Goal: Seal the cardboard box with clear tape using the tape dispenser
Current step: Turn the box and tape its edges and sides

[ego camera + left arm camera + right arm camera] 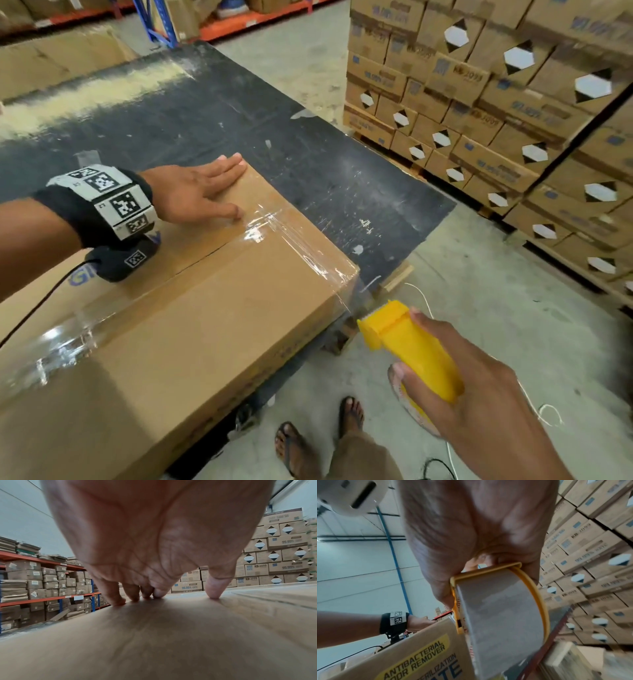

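A long brown cardboard box [212, 308] lies on a dark table [308, 164], its flaps down. Clear tape [291, 240] crosses its far end and runs down over the right edge; another glossy strip [58, 346] crosses the near end. My left hand [195, 192] lies flat on the box top with straight fingers, the thumb beside the far tape; the left wrist view shows its fingertips [214, 592] pressing the cardboard [154, 642]. My right hand [455, 383] grips the yellow tape dispenser [407, 339] below the box's right end, off the table. The tape roll [501, 615] fills the dispenser frame.
Stacks of printed cartons [513, 120] stand on pallets to the right. Shelving with orange beams [42, 599] holds more boxes at the back. My sandalled feet [318, 435] stand on the concrete floor [513, 325], where a thin white cord [548, 414] lies.
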### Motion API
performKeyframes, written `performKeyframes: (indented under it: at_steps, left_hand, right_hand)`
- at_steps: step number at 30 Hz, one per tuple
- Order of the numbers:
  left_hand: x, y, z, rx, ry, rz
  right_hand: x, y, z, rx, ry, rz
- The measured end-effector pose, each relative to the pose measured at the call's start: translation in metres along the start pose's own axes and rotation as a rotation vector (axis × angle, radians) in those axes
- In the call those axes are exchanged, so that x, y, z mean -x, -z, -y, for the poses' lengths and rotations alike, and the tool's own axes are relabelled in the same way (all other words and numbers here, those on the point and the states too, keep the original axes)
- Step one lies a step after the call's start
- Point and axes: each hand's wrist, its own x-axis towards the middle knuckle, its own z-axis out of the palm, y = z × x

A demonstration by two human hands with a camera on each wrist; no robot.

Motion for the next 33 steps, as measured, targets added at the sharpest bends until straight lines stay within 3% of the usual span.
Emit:
performKeyframes:
  at_steps: [4, 7, 8, 12, 15, 19, 24, 27, 30, 33]
  left_hand:
    - [0.002, -0.003, -0.003, 0.006, 0.015, -0.017]
    - [0.005, -0.001, -0.008, 0.028, 0.034, -0.019]
    - [0.005, -0.001, -0.010, 0.027, 0.034, -0.016]
    - [0.015, -0.002, -0.034, 0.056, 0.033, -0.113]
    - [0.029, -0.001, -0.083, 0.037, -0.107, -0.203]
    - [0.043, -0.015, -0.162, -0.083, -0.279, -0.204]
    - [0.038, -0.028, -0.193, -0.200, -0.217, -0.194]
    - [0.052, -0.023, -0.200, 0.020, -0.194, -0.239]
    - [0.074, -0.018, -0.207, 0.515, -0.192, -0.364]
    - [0.094, -0.012, -0.219, 0.996, -0.122, -0.228]
  right_hand:
    - [-0.035, -0.023, -0.021, -0.057, 0.031, 0.119]
    - [-0.046, -0.059, -0.065, 0.154, -0.045, 0.314]
    - [-0.041, -0.071, -0.082, 0.119, -0.082, 0.347]
    - [-0.026, -0.081, -0.109, -0.237, -0.038, 0.269]
    - [-0.028, -0.072, -0.105, -0.349, 0.008, 0.141]
    - [-0.028, -0.061, -0.099, -0.468, 0.115, 0.015]
    - [-0.021, -0.043, -0.087, -0.613, 0.236, -0.085]
    - [-0.012, -0.033, -0.081, -0.658, 0.354, -0.167]
    - [-0.006, -0.025, -0.077, -0.637, 0.466, -0.239]
    - [-0.005, -0.019, -0.074, -0.636, 0.564, -0.311]
